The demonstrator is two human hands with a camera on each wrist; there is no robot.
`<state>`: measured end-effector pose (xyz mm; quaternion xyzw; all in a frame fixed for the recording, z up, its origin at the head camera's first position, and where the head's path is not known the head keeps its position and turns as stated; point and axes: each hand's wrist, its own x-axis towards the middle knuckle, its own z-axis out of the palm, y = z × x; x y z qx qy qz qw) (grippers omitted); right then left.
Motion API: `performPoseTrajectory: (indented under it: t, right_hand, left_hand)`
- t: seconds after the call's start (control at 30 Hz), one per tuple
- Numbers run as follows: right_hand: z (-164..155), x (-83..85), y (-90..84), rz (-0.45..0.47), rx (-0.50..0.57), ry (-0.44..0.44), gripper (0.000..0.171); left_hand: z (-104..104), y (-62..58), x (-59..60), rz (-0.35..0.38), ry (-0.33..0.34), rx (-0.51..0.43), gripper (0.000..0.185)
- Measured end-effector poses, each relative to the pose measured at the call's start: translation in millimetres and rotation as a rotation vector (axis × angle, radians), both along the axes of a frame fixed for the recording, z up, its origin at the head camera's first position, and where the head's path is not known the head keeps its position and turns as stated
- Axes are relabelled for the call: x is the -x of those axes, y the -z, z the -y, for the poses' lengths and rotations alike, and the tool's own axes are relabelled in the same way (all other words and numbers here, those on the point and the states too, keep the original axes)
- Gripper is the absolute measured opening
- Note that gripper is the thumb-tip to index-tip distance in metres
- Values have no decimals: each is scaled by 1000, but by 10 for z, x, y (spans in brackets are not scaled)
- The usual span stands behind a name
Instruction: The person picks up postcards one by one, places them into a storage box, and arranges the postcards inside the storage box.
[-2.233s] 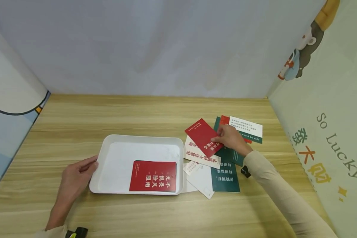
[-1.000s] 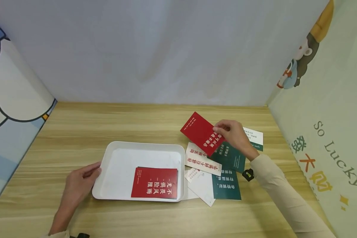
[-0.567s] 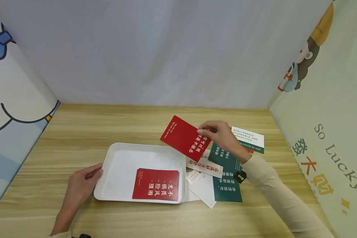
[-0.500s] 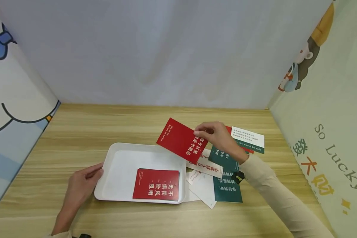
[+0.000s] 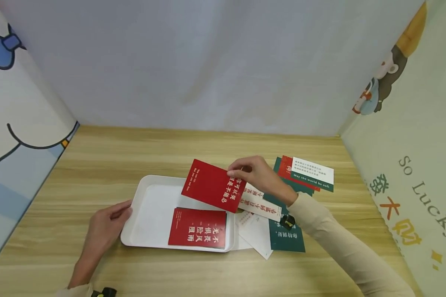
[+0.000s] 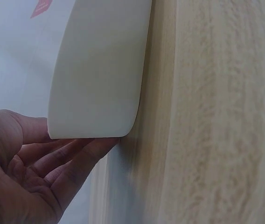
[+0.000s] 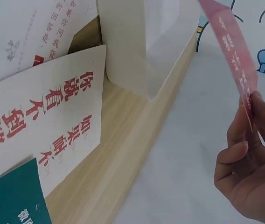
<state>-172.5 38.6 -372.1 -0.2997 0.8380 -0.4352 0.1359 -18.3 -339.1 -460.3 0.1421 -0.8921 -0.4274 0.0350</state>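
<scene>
Lay on wooden table (image 5: 141, 148): scattered cards right of tray, white card with red characters (image 5: 258, 200), green card (image 5: 287, 241), white-and-green card (image 5: 314, 173) farther back.

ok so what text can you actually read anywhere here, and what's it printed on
"So Lucky": right wall panel.
"May the world be soft": green strip of the white card at the far right of the pile.
Large Chinese characters on the held red card, the red card in the tray and the white card with red print: legible, not transcribed.
Small print on all cards: too small to read.
</scene>
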Motion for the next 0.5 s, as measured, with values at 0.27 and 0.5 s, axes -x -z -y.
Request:
performPoseTrajectory:
  t: [0.27, 0.5]
  right_hand:
    - [158, -19, 58, 20, -21, -55, 18]
    - [272, -28, 134, 34, -34, -108, 17]
  left_hand:
    - [-17, -16, -12, 6, -16, -15, 34]
    - [-28, -23, -8, 4, -16, -16, 34]
